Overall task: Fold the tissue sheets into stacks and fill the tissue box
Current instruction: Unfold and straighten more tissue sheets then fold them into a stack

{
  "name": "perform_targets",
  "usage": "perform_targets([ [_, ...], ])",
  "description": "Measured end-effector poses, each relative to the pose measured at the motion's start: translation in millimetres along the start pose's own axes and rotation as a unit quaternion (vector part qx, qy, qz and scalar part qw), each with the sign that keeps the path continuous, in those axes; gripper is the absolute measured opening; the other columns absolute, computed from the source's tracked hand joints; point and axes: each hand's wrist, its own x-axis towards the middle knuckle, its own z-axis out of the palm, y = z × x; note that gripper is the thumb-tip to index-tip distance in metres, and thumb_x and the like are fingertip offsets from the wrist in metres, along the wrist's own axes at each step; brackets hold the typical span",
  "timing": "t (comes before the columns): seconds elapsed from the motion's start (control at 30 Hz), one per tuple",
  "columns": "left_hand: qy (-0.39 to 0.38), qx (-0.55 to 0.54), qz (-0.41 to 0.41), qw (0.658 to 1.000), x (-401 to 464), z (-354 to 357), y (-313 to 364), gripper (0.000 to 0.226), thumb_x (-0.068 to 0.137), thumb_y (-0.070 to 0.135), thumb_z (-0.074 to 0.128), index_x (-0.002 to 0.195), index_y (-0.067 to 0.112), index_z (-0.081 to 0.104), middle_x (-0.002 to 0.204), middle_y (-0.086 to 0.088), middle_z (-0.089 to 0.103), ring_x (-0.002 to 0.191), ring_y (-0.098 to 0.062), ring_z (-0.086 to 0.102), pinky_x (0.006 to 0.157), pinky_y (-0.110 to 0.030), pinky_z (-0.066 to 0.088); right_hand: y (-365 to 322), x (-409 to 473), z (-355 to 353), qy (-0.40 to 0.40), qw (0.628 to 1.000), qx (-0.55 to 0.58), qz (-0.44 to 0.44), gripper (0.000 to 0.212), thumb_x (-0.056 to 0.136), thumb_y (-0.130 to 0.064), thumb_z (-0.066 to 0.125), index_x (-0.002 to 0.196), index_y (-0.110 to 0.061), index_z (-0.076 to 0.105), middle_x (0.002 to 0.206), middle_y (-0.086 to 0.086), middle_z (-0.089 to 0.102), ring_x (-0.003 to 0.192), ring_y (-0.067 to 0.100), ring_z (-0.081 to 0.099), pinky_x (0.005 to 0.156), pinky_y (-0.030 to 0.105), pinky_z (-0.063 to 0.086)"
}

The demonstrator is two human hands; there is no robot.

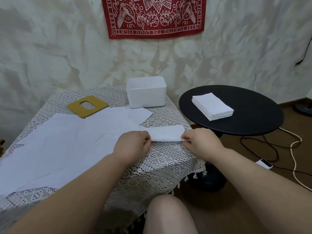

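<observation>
A folded white tissue sheet [166,134] lies near the right edge of the lace-covered table [168,159]. My left hand [133,146] pinches its near left corner and my right hand [200,142] pinches its near right corner. Several loose unfolded tissue sheets [59,142] are spread over the left and middle of the table. The white tissue box [146,92] stands at the far side, and its tan lid with an oval slot [87,106] lies flat to the box's left. A neat stack of folded tissues [212,106] sits on the round black side table [253,119] at right.
A red patterned cloth [153,16] hangs on the wall behind. Cables [273,149] and a small white device [265,163] lie on the brown floor at right. My knee [168,215] is below the table's front edge.
</observation>
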Motion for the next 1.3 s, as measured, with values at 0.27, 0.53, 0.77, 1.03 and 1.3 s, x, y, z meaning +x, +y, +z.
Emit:
perform_targets([
  [0.27,0.029,-0.014,0.014,0.999,16,-8,-6,0.023,0.096,0.030,0.051,0.111,0.023,0.067,0.102,0.005,0.070,0.089,-0.017,0.063,0.078,-0.027,0.046,4,18,-10,0.018,1.000,0.009,0.005,0.019,0.094,-0.029,0.050,0.096,-0.021,0.067,0.087,-0.002,0.068,0.079,0.021,0.061,0.070,0.037,0.050],
  [0.53,0.197,-0.098,-0.049,0.974,75,-31,-15,0.019,0.091,0.015,0.060,0.104,0.014,0.072,0.107,-0.003,0.071,0.092,-0.026,0.066,0.084,-0.030,0.046,-8,75,-35,0.244,0.964,0.092,0.047,0.012,0.091,-0.013,0.055,0.087,-0.008,0.065,0.090,0.007,0.063,0.083,0.027,0.057,0.072,0.033,0.042],
  [0.77,0.023,-0.090,-0.031,0.995,40,31,-33,0.021,0.091,0.019,0.059,0.108,0.015,0.072,0.118,0.002,0.067,0.109,-0.015,0.061,0.097,-0.025,0.040,-4,40,26,0.022,0.995,0.001,0.099,0.019,0.090,-0.010,0.049,0.080,-0.010,0.065,0.088,0.004,0.060,0.087,0.022,0.057,0.072,0.033,0.048],
  [1.03,0.031,-0.047,0.006,0.998,37,32,-35,0.030,0.092,0.028,0.046,0.108,0.025,0.071,0.125,0.011,0.060,0.117,-0.013,0.045,0.095,-0.022,0.032,-8,35,27,0.067,0.997,0.028,0.012,0.032,0.086,-0.020,0.047,0.108,-0.009,0.068,0.121,0.004,0.062,0.122,0.029,0.048,0.102,0.031,0.035],
  [1.3,-0.019,-0.029,0.024,0.999,37,30,-31,0.030,0.095,0.021,0.046,0.116,0.027,0.067,0.128,0.013,0.059,0.120,-0.010,0.046,0.100,-0.023,0.033,-17,32,29,-0.039,0.998,0.031,0.045,0.031,0.093,-0.027,0.039,0.109,-0.014,0.061,0.123,0.001,0.058,0.118,0.020,0.051,0.094,0.036,0.044],
])
